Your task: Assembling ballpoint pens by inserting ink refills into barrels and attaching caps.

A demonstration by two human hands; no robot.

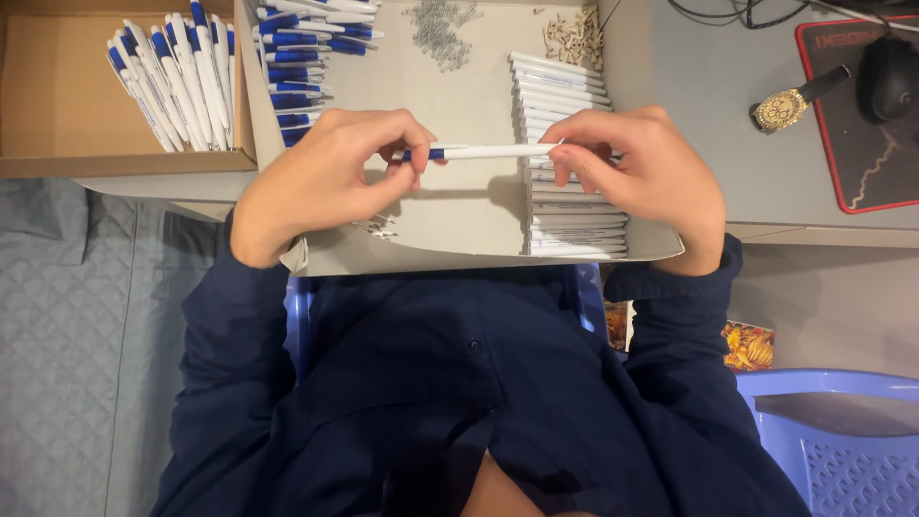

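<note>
A white pen with a blue end (483, 151) lies level between my two hands, above a shallow cardboard tray (431, 244). My left hand (330, 177) pinches the blue end with thumb and fingers. My right hand (646, 172) grips the white end. Under my right hand a row of white pen barrels (565, 96) is stacked in the tray. Blue pen parts (292, 72) lie along the tray's left side. Small metal springs (438, 29) and small tan pieces (574, 33) sit at its far end.
A cardboard box (57, 96) at the left holds several finished blue and white pens (177, 72). On the grey desk at the right lie a gold wristwatch (787, 107), a black mouse (888, 77) and a red-edged mouse pad (862, 144). A blue plastic basket (842, 450) stands at the lower right.
</note>
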